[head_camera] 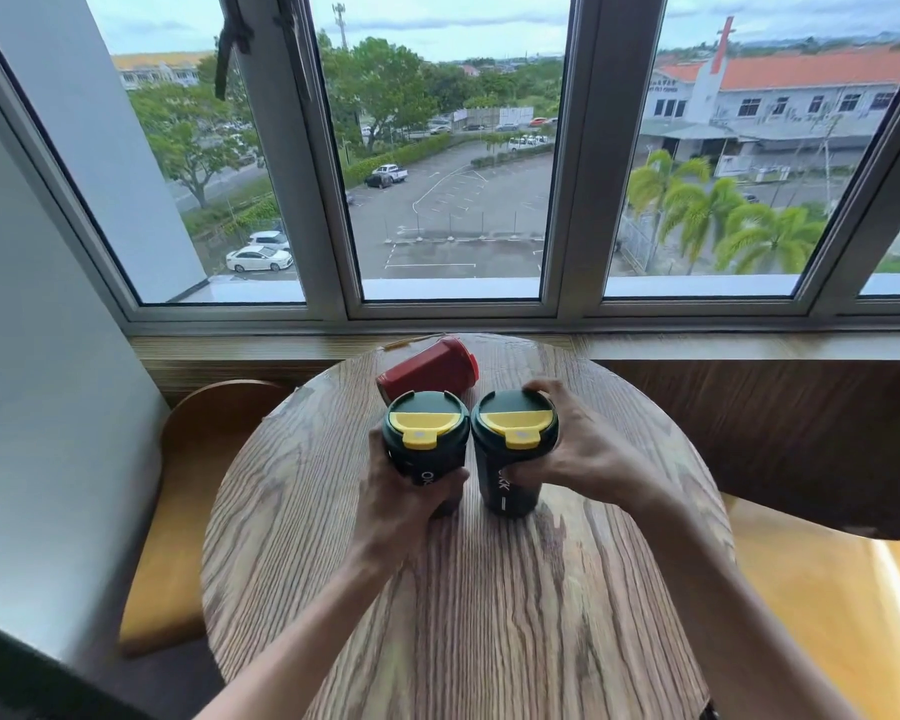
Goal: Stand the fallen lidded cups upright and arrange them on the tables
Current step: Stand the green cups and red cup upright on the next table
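Two dark green cups with yellow lids stand upright side by side on the round wooden table [463, 605]. My left hand [404, 504] grips the left green cup [423, 439] around its body. Over the rim and side of the right green cup [513, 449] my right hand [583, 452] is closed. Behind them a red lidded cup [427, 368] lies on its side, its lid pointing right toward the window.
A window sill [489, 343] and large windows run along the table's far edge. A wooden seat with a yellow cushion [178, 511] sits to the left, another yellow bench [827, 615] to the right. A second dark table [801, 439] lies at right.
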